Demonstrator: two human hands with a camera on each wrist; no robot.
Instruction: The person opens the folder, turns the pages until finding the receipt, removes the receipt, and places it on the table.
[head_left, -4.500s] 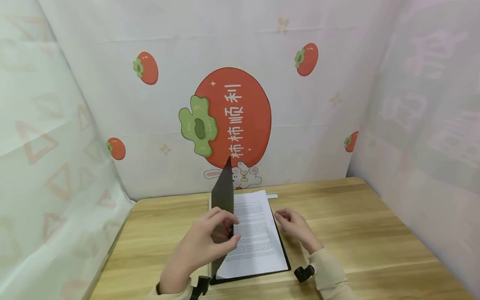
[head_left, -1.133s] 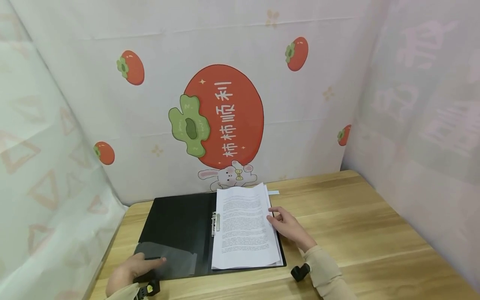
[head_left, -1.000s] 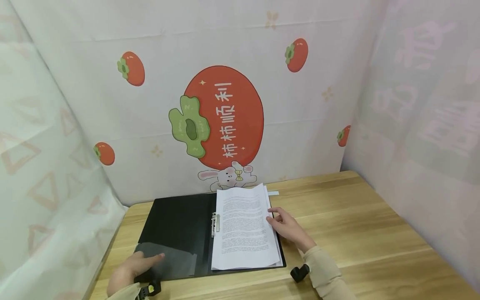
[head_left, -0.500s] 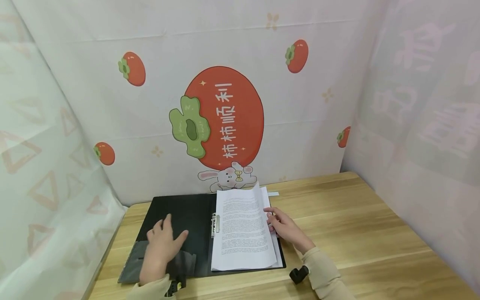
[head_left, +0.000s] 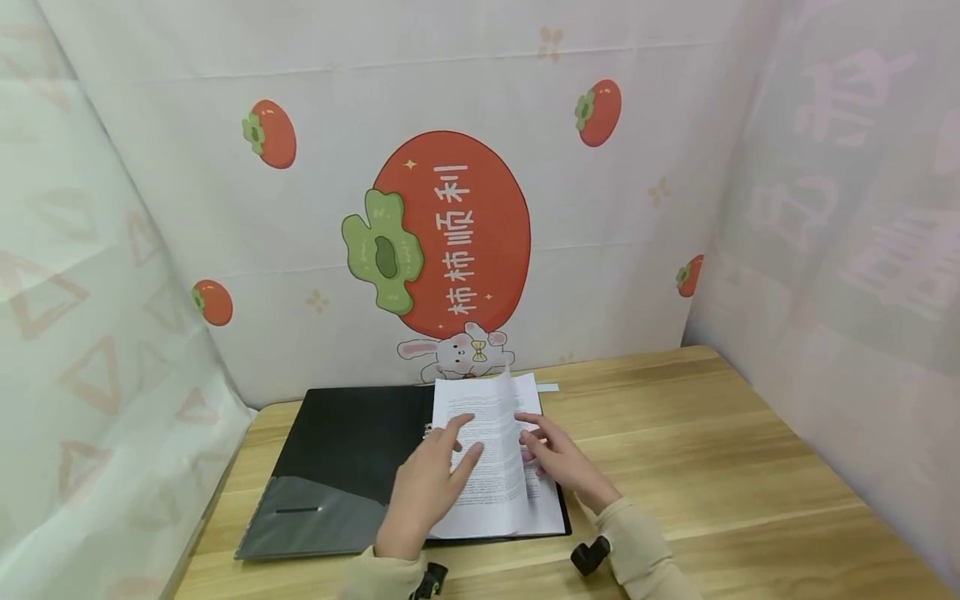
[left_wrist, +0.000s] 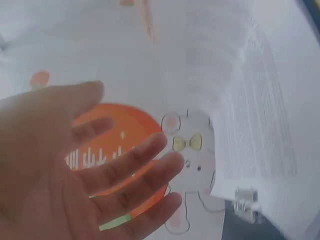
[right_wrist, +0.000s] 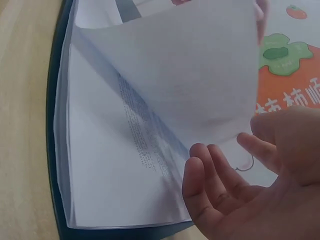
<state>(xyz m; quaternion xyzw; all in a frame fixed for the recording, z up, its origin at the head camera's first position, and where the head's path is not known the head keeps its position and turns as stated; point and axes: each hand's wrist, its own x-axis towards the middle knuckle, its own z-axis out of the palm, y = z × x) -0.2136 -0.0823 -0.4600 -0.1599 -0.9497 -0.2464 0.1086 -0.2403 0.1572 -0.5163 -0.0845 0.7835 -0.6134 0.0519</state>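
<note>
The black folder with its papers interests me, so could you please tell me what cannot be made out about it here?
Head view: most of the metal clip, hidden by the left hand.
Head view: the words on the lifted sheet, too small to read.
Left wrist view: its words again, blurred.
Left wrist view: most of the black folder, cut off by the picture's edges.
Right wrist view: part of the page beneath, covered by the lifted sheet.

On the table [head_left: 712, 467], papers [head_left: 491, 492] lie on the folder's [head_left: 348, 433] right half.
</note>
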